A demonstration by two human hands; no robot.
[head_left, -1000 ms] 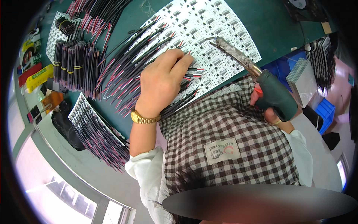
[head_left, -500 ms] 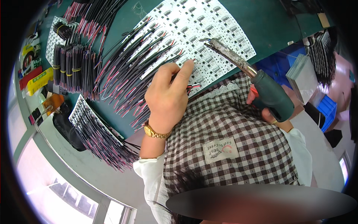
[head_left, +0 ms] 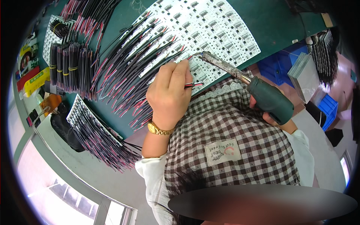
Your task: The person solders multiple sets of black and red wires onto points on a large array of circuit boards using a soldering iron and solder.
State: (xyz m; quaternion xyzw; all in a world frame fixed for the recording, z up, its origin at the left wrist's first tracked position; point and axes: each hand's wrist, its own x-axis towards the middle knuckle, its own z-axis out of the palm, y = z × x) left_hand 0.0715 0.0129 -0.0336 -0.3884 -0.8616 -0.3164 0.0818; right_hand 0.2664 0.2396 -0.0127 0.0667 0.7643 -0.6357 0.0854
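My left hand (head_left: 169,92) rests over the near edge of a white circuit board sheet (head_left: 232,30), its fingers pinched on a thin black wire (head_left: 189,86) with red and white ends. The fingertips partly hide the grip. My right hand (head_left: 267,117) is wrapped around the dark green handle of a soldering iron (head_left: 270,100). Its crusted shaft slants left over the sheet, and the tip lies close to the left fingertips, beside a red wire end. Whether the tip touches that end I cannot tell. Rows of black wires (head_left: 127,75) fan leftward from the sheet.
Banded wire bundles (head_left: 69,69) and loose wires (head_left: 99,15) lie on the green table (head_left: 275,26) at the left. A wired board sheet (head_left: 99,129) overhangs the near left edge. At right are a stack of pale panels (head_left: 303,77) and blue crates (head_left: 327,107).
The soldering iron has come down and left, bringing its tip close to my left fingertips. My left fingers have closed together more, and the wire ends beside them show further out.
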